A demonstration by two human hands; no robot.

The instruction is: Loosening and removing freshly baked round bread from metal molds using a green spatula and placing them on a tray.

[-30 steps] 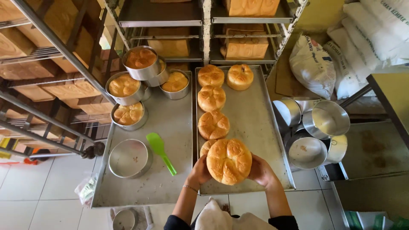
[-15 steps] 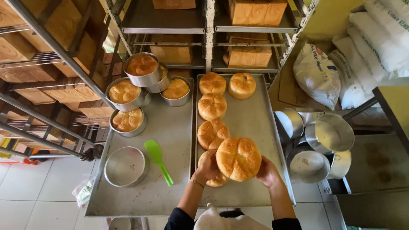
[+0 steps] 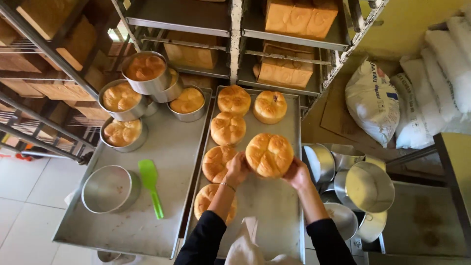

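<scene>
I hold a round golden bread loaf (image 3: 269, 155) between both hands above a metal baking tray (image 3: 274, 206). My left hand (image 3: 238, 168) grips its left side and my right hand (image 3: 297, 173) its right side. Several more round loaves lie on the tray: two at the far end (image 3: 234, 99) (image 3: 269, 106), one below them (image 3: 227, 128), one beside my left hand (image 3: 216, 162) and one partly under my left forearm (image 3: 205, 200). The tray's right half near me is bare metal.
A second tray (image 3: 147, 225) on the left carries several round tins with baked loaves (image 3: 120, 98), an empty tin (image 3: 110, 188) and a green spatula (image 3: 150, 185). Racks of square loaves (image 3: 300, 18) stand behind. Empty tins (image 3: 368, 186) and white sacks (image 3: 373, 100) sit at right.
Both hands have carried the round loaf away from me along the tray and slightly to the right. The camera view has shifted a little.
</scene>
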